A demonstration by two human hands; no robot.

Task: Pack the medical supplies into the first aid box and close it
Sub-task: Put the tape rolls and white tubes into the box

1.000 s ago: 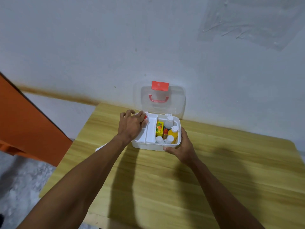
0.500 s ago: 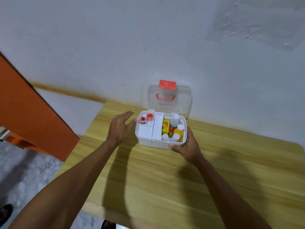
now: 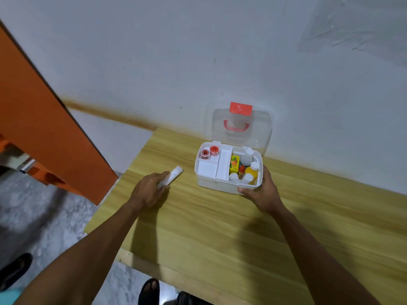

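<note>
One roll — in left hand (box open)

The left hand grips a white roll; the right hand holds the box.

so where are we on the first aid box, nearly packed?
Done: two red tape rolls sit in the back-left cell of the tray, bottles and a yellow carton fill the right side of the first aid box. In hand: the left hand grips a white roll on the table; the right hand holds the box's front right corner. Left: put that roll in, shut the lid, which stands open.
</note>
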